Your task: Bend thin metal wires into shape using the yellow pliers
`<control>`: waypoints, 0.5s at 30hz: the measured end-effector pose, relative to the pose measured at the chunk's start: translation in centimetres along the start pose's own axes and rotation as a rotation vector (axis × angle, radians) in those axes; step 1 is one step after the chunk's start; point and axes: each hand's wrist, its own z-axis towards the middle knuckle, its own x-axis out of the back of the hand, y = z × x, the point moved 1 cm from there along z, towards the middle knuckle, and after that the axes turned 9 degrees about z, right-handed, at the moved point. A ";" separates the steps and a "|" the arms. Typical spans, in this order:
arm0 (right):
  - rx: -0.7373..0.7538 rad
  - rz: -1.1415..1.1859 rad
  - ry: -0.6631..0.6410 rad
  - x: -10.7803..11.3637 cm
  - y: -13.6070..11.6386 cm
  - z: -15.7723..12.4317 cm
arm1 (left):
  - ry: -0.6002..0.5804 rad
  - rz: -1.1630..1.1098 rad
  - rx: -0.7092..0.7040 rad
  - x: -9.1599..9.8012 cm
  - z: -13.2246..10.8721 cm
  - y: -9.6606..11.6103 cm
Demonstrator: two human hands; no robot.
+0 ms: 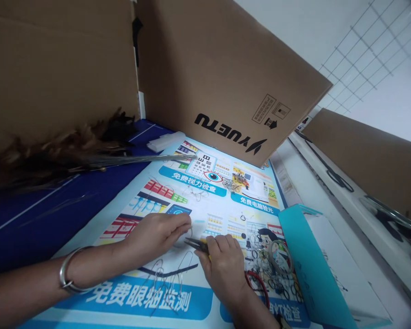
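Note:
My left hand (166, 230), with a silver bangle on its wrist, is closed in a pinch. A thin curved wire (191, 231) shows at its fingertips. My right hand (224, 262) is wrapped round needle-nose pliers (197, 244) with dark jaws and a partly visible yellow handle. The jaws point left toward the wire; whether they touch it I cannot tell. Below my left hand, several bent wire pieces (171, 283) lie on the printed poster sheet (205, 315). A heap of small metal rings and wire parts (277, 274) lies right of my right hand, beside a red-handled tool (260, 283).
A turquoise and white open box (315, 269) stands at the right. Tall cardboard panels (226, 68) rise behind and at the left. Feathers (71, 146) and long thin wires (140, 159) lie at the left. Small wire clusters (231, 184) lie farther back on the poster.

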 end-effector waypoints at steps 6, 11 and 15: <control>-0.091 0.238 -0.003 -0.1 0.3 0.0 | -0.124 -0.287 0.096 1.4 0.6 0.2; -0.162 0.319 -0.001 0.1 0.5 0.3 | -0.194 -0.555 0.156 1.5 0.6 0.3; -0.142 0.316 -0.025 0.0 0.6 0.2 | -0.211 -0.599 0.154 1.2 0.6 0.3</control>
